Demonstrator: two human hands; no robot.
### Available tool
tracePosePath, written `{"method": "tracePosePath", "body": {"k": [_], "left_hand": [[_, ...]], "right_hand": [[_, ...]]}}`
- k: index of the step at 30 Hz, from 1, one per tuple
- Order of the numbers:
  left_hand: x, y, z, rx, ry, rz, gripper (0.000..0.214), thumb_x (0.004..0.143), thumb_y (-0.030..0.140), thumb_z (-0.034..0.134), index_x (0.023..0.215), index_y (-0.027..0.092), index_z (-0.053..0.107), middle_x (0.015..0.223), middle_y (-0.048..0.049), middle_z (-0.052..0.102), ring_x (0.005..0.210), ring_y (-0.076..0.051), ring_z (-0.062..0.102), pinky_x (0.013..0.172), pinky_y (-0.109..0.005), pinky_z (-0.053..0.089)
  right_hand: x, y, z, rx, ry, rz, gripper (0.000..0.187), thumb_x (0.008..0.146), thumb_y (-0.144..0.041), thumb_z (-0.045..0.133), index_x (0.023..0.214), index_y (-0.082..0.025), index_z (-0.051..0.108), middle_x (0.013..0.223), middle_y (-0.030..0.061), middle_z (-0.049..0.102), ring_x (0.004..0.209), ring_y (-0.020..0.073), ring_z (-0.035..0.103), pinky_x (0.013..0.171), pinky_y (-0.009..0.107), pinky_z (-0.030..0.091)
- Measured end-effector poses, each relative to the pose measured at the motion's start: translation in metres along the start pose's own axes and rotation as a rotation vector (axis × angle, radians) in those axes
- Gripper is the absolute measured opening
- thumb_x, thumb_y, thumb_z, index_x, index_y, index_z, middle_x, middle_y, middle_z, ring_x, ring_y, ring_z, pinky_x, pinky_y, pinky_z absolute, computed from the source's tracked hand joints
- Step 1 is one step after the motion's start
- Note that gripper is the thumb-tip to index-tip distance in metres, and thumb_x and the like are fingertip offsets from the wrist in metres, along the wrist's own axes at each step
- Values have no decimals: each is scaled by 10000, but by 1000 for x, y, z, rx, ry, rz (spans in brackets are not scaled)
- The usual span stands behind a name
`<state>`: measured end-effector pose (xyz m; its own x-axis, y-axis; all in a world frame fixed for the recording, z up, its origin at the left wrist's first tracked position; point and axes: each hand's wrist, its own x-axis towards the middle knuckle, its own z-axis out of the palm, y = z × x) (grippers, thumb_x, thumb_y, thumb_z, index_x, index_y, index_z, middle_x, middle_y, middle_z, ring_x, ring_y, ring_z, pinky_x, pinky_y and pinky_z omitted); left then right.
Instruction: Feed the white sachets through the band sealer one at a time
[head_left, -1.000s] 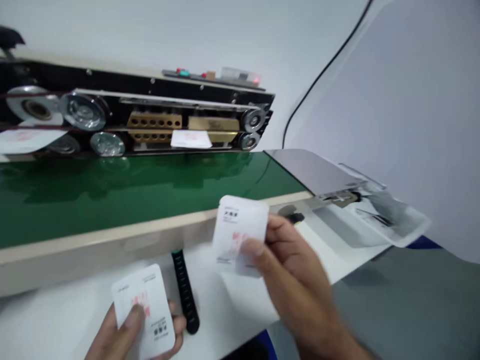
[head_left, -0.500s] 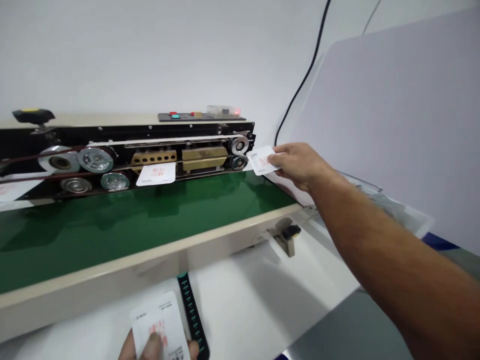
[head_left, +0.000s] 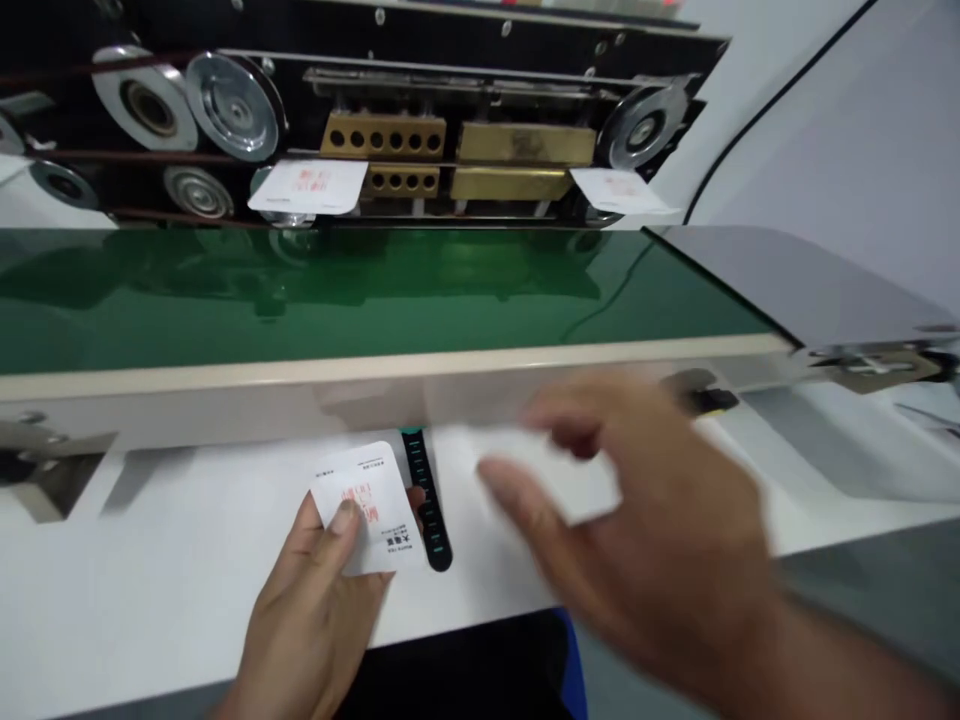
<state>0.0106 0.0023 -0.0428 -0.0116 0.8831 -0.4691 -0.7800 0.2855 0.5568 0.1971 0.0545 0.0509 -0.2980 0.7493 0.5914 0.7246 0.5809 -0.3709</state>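
My left hand (head_left: pixel 319 590) grips a white sachet (head_left: pixel 367 515) printed in red and black, its thumb lying across the front; whether more sachets lie behind it, I cannot tell. Blurred by motion, my right hand (head_left: pixel 637 520) is to the right of it, open, with thumb and forefinger apart and nothing between them. One sachet (head_left: pixel 622 190) sits at the right-hand rollers of the band sealer (head_left: pixel 525 145). Another sachet (head_left: pixel 311 187) sticks out left of the brass blocks.
A green conveyor belt (head_left: pixel 420 300) runs below the rollers, with a pale front rail (head_left: pixel 225 378). On the white table (head_left: pixel 187 620) lies a black strap with green marks (head_left: pixel 427 510). A black cable (head_left: pixel 772 95) hangs at the right.
My right hand has let go of a sachet at the right rollers and come back toward my left hand. The view has dropped and moved closer. The sachet at the brass blocks has travelled left.
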Motion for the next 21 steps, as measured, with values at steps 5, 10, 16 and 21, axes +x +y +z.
{"method": "tracePosePath", "body": {"k": [5, 10, 16, 21], "left_hand": [[2, -3, -14, -4, -86, 5, 241, 894, 315, 655, 1134, 305, 674, 1103, -63, 721, 1037, -248, 661, 939, -446, 526], [1, 1, -6, 29, -145, 90, 180, 901, 374, 627, 1047, 284, 678, 1169, -61, 667, 1118, -260, 591, 933, -393, 517], [-1, 4, -3, 107, -248, 129, 160, 868, 421, 666, 912, 267, 659, 1089, -31, 635, 1155, -273, 534, 954, -373, 475], [-4, 1, -6, 231, -262, 56, 163, 930, 264, 587, 774, 218, 594, 906, -10, 651, 1051, -202, 568, 974, -343, 433]], "right_hand": [[-42, -30, 50, 281, -266, 50, 207, 885, -250, 660, 1026, -140, 556, 962, 87, 604, 878, 247, 568, 771, 417, 491], [-34, -25, 57, 625, -374, 258, 46, 907, -167, 569, 879, -188, 539, 822, 2, 605, 750, 159, 577, 686, 307, 467], [-27, -7, 34, 708, -380, 321, 56, 923, -186, 540, 961, -205, 577, 809, -15, 581, 688, 135, 539, 631, 281, 450], [-35, -16, 49, 1014, -129, 569, 298, 898, -271, 678, 1150, -270, 518, 921, -13, 581, 798, 147, 600, 664, 266, 501]]}}
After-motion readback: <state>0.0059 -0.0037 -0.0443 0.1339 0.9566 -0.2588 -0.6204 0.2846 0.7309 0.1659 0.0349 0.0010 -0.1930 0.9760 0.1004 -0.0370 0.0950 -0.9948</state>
